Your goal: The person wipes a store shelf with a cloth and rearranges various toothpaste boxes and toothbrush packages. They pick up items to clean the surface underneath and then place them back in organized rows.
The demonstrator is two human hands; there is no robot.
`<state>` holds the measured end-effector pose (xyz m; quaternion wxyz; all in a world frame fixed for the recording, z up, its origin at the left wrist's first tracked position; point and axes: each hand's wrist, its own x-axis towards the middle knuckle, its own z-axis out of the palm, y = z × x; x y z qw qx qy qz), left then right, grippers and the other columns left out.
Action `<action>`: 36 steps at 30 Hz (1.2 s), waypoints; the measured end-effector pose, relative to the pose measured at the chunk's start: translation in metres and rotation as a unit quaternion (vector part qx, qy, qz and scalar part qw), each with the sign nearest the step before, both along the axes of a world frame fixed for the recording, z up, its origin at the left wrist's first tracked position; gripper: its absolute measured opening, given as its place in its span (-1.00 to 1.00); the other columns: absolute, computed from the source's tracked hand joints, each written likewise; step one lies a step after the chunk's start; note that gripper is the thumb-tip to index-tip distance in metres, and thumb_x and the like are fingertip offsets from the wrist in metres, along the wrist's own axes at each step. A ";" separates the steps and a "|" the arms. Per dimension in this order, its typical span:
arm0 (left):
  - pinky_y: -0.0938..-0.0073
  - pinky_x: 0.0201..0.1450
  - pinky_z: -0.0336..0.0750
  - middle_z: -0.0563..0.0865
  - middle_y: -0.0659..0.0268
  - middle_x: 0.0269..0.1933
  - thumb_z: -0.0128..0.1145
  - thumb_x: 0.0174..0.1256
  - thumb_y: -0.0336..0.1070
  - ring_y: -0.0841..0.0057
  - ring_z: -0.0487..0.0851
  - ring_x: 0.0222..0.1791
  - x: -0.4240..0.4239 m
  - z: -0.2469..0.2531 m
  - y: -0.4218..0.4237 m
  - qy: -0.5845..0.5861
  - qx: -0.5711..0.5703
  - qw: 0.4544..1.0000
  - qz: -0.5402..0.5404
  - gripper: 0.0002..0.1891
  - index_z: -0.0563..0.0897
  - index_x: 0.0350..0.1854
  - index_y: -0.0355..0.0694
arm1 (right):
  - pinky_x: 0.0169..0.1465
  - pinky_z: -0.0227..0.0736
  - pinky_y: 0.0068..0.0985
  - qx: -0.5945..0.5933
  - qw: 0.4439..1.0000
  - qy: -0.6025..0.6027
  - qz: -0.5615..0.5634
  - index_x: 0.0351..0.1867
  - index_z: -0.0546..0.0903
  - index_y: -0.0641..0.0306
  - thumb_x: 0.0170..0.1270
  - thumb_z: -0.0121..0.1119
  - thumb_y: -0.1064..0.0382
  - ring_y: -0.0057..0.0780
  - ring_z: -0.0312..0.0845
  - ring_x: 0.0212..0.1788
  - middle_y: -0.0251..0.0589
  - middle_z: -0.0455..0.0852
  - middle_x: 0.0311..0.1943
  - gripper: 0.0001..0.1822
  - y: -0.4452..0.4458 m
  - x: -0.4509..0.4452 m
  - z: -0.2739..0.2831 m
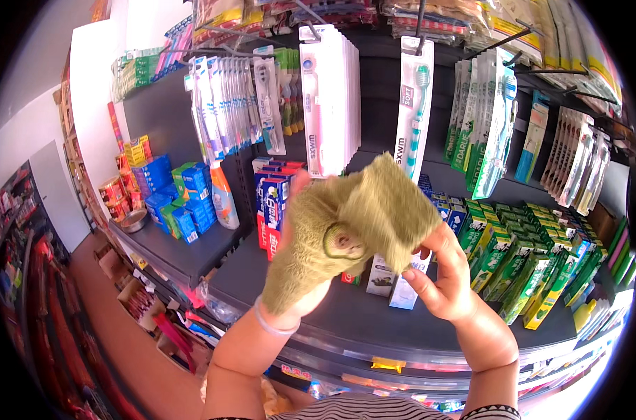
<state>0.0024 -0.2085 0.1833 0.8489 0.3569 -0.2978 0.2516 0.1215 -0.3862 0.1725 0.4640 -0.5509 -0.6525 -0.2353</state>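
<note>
An olive-green plush cloth (318, 247) with a round, dark-edged patch is in front of me at the middle of the view. My left hand (310, 302) is mostly hidden under it; blurred fingers show past its upper left edge, and the wrist wears a pale band. The cloth lies over that hand and its upper part is folded or bunched. At the lower right corner of the cloth, my right hand (444, 283) pinches the edge between thumb and fingers. Behind the cloth stand white toothpaste boxes (404, 289) on a dark shelf (344, 310).
Packaged toothbrushes (328, 105) hang from metal hooks above. Green toothpaste boxes (512, 252) fill the shelf's right side. Blue boxes (192, 205), an orange-and-white bottle (223, 197) and a metal bowl (134, 220) stand left. Cardboard boxes (139, 304) sit low beside the aisle.
</note>
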 end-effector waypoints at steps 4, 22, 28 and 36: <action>0.23 0.47 0.12 0.22 0.19 0.45 0.07 0.44 -0.05 0.32 0.22 0.44 0.023 -0.006 -0.009 -0.086 0.223 0.947 0.213 -0.27 0.04 0.52 -0.12 | -0.04 0.46 -0.41 0.101 0.991 0.035 0.074 0.15 0.49 0.34 0.09 0.42 0.30 -0.19 0.48 -0.03 0.00 0.51 0.00 -0.43 0.043 -0.018 0.028; 0.22 0.46 0.06 0.28 0.18 0.41 0.21 0.27 -0.39 0.30 0.24 0.42 0.026 0.032 0.080 -0.010 0.332 0.766 0.550 -0.31 0.22 0.44 -0.22 | 0.13 0.42 -0.23 0.337 0.935 -0.066 -0.087 0.10 0.50 0.35 0.21 0.25 0.12 0.07 0.55 0.04 0.19 0.63 -0.06 -0.51 0.206 0.031 0.213; 0.20 0.48 0.06 0.13 -0.06 0.47 0.28 0.25 -0.19 0.11 0.16 0.45 0.069 0.038 0.111 0.038 0.411 0.658 0.629 -0.12 0.02 0.51 -0.31 | 0.03 0.47 -0.25 0.376 0.908 -0.136 -0.127 -0.31 0.69 0.31 0.14 0.25 0.30 0.00 0.61 -0.10 0.00 0.72 -0.21 -0.86 0.203 0.040 0.224; 0.33 0.39 0.22 0.33 -0.04 0.36 0.33 0.17 -0.30 0.22 0.36 0.35 0.105 0.042 0.113 -0.008 0.368 0.750 0.549 -0.08 0.01 0.48 -0.38 | -0.22 0.51 -0.34 0.190 0.964 0.188 -0.014 -0.08 0.67 0.37 0.21 0.24 0.31 -0.35 0.63 -0.31 -0.05 0.71 -0.25 -0.73 0.189 0.052 0.227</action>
